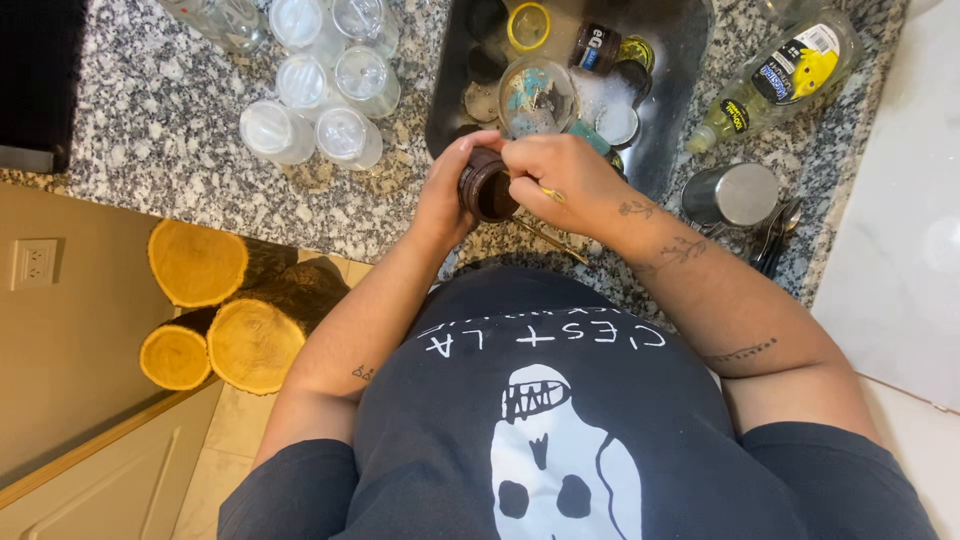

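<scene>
Six clear jars (320, 90) stand washed upper left; both hands, left hand (448, 195) and right hand (560, 180), grip a brown jar (487, 187); more wait in the sink (680, 60).

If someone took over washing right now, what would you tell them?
Left hand grips a small dark brown jar on its side, over the counter edge by the sink. Right hand works at the jar's mouth, its fingers inside or at the rim.
Done, apparently: clear jars stand upside down on the granite counter.
Left: jars and lids still in the soapy sink. Dish soap bottle lies to its right.
</scene>
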